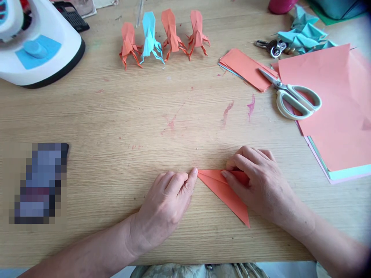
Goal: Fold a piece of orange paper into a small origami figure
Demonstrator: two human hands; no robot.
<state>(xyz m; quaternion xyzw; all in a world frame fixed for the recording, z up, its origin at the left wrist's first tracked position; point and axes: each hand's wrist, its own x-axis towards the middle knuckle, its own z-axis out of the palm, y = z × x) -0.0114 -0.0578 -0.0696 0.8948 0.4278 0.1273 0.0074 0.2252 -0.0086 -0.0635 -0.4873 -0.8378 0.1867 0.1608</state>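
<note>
A folded orange sheet of paper [228, 193] lies on the table in front of me, its narrow point toward the left and another corner toward me. My left hand [171, 200] is closed, with thumb and finger pinching the paper's left tip. Over the paper's upper right part is my right hand [257, 181], fingers curled and thumb pressed on the folded layer near the top edge. Part of the paper's right side is hidden under that hand.
Folded paper figures, several orange [173, 33] and one light blue [149, 36], stand at the back. Scissors [298, 101] rest on orange sheets [324, 77] and cut strips [246, 69] at right. Keys [275, 48], a pixelated phone [42, 183] and a white appliance [58, 65] lie around.
</note>
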